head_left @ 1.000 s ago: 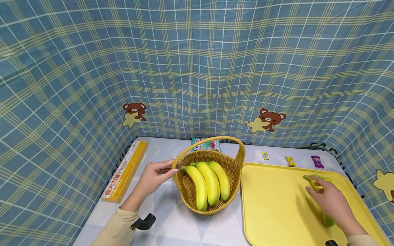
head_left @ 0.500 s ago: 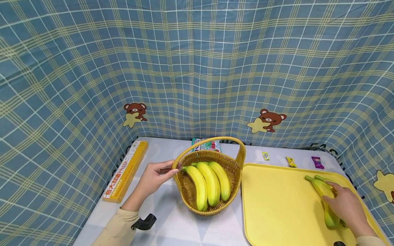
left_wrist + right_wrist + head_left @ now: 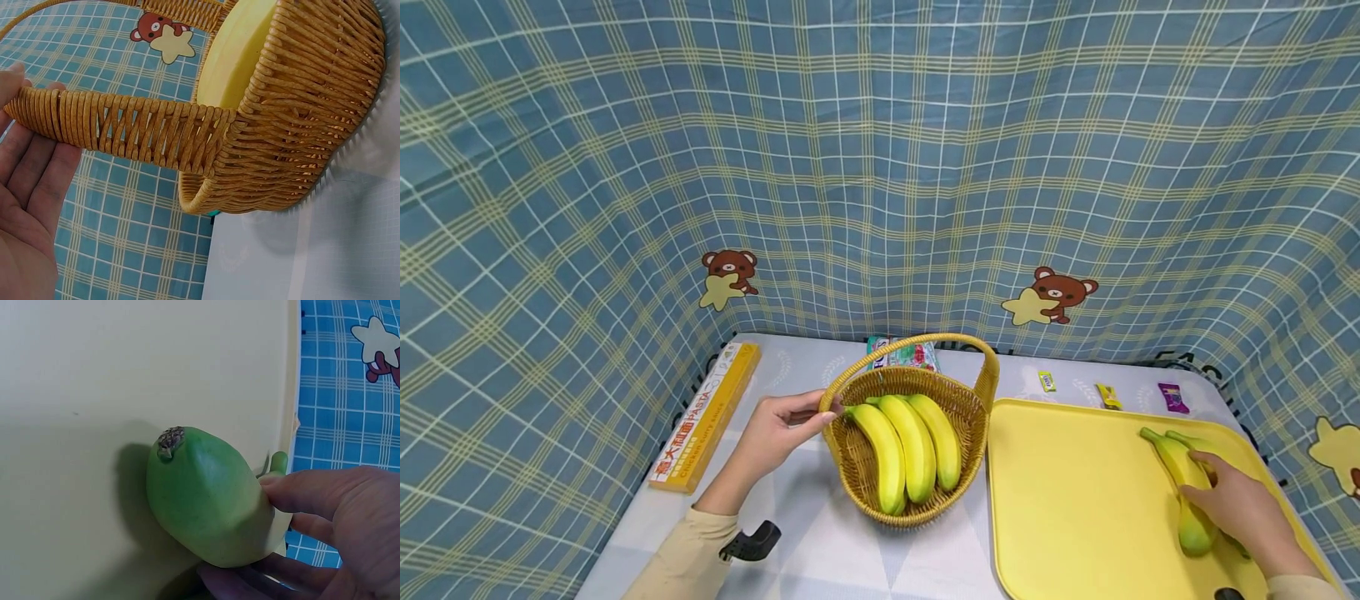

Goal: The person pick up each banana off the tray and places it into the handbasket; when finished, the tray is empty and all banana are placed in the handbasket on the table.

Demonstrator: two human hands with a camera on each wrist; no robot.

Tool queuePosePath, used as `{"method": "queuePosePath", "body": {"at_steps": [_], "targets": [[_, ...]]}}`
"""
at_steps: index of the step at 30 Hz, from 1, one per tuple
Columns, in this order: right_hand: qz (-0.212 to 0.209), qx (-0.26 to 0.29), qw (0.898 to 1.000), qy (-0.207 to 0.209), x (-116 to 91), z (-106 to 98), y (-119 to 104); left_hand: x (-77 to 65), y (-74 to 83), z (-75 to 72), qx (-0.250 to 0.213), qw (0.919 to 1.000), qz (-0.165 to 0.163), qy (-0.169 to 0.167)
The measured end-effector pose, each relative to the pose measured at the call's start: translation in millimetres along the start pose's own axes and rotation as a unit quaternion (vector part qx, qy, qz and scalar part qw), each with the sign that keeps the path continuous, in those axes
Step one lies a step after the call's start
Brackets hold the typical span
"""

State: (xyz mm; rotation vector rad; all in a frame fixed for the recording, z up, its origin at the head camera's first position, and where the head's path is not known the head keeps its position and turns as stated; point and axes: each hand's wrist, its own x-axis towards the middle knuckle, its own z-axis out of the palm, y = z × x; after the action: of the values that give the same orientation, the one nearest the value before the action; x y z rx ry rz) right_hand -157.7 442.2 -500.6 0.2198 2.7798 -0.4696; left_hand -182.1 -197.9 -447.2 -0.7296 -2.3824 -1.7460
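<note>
My left hand [image 3: 773, 433] pinches the handle [image 3: 144, 131] of a woven wicker basket [image 3: 850, 475] at the table's middle. Inside the basket several yellow bananas [image 3: 910, 446] lie side by side. On the yellow tray [image 3: 1067, 492] at the right, my right hand [image 3: 1247, 508] grips a banana [image 3: 1197, 529] with green ends, thumb on one side and fingers on the other. In the right wrist view that banana's [image 3: 203, 500] dark tip faces the camera. A second banana [image 3: 1197, 439] lies beside it, mostly hidden by the hand.
A yellow pasta box [image 3: 707, 421] lies at the left. Behind the basket is a colourful packet [image 3: 910, 357]. Small wrapped sweets, one green [image 3: 1047, 381], one yellow [image 3: 1108, 396] and one purple [image 3: 1173, 397], lie past the tray. Checked cloth [image 3: 880, 183] hangs behind the table.
My right hand has shifted right and closer on the tray, then taken hold of the banana, whose lower end has swung slightly left. The left hand and basket stay put.
</note>
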Motion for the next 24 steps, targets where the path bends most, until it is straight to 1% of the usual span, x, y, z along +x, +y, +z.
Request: {"method": "queuePosePath", "body": {"at_steps": [5, 12, 18, 24], "targets": [[-0.007, 0.004, 1.000, 0.007, -1, 1, -1, 0.4, 0.5, 0.2, 0.004, 1.0000, -0.001, 0.003], [-0.018, 0.006, 0.999, 0.031, -5, -2, -8, 0.1, -0.1, 0.4, 0.003, 1.0000, -0.002, 0.002], [-0.041, 0.013, 0.998, 0.047, -13, -7, -29, 0.4, 0.3, 0.5, 0.006, 1.0000, -0.004, 0.003], [-0.089, 0.016, 0.993, 0.073, -23, -8, -57, 0.4, -0.3, -0.2, 0.012, 0.9999, 0.000, 0.002]]}}
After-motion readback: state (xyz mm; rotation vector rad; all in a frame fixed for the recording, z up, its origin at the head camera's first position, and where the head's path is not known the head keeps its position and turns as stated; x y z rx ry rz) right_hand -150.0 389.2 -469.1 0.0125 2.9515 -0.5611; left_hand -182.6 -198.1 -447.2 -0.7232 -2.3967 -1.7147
